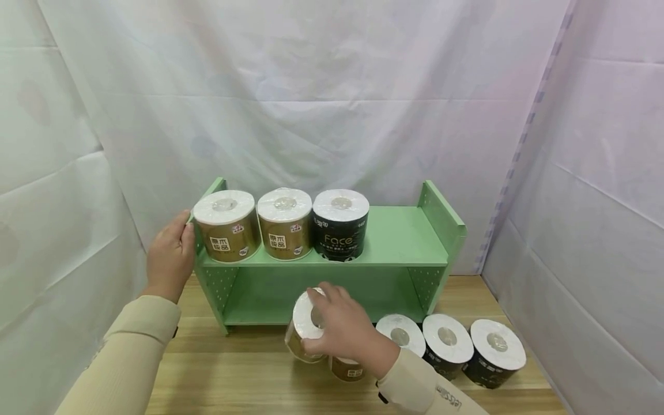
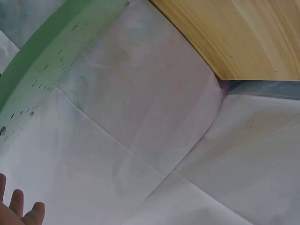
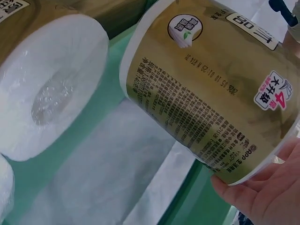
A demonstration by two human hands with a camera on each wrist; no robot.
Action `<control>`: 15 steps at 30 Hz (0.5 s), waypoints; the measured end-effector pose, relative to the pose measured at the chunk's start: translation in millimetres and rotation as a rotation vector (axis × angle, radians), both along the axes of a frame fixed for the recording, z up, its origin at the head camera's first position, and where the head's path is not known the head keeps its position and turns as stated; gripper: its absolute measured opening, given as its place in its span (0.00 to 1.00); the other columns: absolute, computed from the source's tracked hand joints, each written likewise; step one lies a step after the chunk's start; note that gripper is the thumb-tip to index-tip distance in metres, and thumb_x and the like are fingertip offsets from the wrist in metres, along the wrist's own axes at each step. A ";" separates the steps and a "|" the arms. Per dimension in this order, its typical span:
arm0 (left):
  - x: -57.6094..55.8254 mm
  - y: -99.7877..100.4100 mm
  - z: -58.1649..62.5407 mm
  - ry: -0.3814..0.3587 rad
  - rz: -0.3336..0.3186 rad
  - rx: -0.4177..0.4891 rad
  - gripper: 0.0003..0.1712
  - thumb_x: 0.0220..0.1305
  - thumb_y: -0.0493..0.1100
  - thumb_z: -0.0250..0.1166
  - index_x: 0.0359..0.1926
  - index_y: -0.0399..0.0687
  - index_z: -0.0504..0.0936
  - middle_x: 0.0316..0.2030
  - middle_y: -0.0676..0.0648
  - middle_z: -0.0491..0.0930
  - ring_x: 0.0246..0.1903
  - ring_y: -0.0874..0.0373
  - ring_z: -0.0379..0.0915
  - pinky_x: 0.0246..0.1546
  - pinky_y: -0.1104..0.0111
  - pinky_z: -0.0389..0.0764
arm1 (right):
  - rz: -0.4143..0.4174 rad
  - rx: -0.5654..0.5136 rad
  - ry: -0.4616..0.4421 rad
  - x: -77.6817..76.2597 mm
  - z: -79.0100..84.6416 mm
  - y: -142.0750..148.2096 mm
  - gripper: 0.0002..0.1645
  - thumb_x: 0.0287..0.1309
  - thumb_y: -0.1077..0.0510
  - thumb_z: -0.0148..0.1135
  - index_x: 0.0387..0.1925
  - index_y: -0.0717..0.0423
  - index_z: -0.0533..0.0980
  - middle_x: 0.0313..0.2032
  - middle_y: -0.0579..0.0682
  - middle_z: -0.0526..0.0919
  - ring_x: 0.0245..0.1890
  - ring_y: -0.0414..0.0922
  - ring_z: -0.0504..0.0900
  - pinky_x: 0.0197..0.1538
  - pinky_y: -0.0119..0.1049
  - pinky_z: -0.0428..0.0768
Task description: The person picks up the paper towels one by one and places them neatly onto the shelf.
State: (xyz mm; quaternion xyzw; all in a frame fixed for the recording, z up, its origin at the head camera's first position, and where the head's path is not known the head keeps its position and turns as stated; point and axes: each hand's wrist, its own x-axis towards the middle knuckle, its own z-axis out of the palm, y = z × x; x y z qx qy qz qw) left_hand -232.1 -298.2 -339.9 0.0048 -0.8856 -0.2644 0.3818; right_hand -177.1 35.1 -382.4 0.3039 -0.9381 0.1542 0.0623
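My right hand (image 1: 344, 323) grips a gold-wrapped toilet paper roll (image 1: 297, 343) from above, in front of the green shelf's (image 1: 399, 233) lower tier. This roll is tilted, its white end partly covered by the fingers. In the right wrist view, the fingers (image 3: 243, 192) hold the printed gold roll (image 3: 201, 89) at its end. My left hand (image 1: 170, 253) is at the shelf's left side panel, beside a gold roll (image 1: 228, 227); whether it touches the panel is unclear. In the left wrist view, its fingertips (image 2: 18, 201) appear below the green panel (image 2: 51, 61).
Another gold roll (image 1: 285, 225) and a black roll (image 1: 340, 227) stand on the upper tier. A gold roll (image 1: 346, 370) sits partly behind my right hand on the wooden table (image 1: 218, 374). Three black-wrapped rolls, one being the rightmost (image 1: 495, 351), line the right side. White curtains (image 1: 321, 132) surround everything.
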 end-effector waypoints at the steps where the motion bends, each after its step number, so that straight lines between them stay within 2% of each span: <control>1: 0.2 0.1 0.0 0.000 0.000 0.002 0.24 0.75 0.47 0.44 0.64 0.41 0.71 0.57 0.31 0.74 0.54 0.32 0.69 0.55 0.40 0.67 | -0.001 0.001 0.003 0.2 1.0 1.2 0.53 0.39 0.35 0.67 0.67 0.53 0.66 0.64 0.57 0.67 0.61 0.57 0.69 0.53 0.52 0.77; 15: 0.1 -0.3 0.3 -0.008 -0.009 0.003 0.24 0.75 0.47 0.44 0.64 0.42 0.71 0.57 0.32 0.74 0.55 0.32 0.69 0.55 0.40 0.67 | -0.013 -0.015 -0.012 6.7 17.5 25.3 0.51 0.39 0.38 0.68 0.66 0.54 0.67 0.64 0.60 0.67 0.62 0.59 0.68 0.52 0.54 0.77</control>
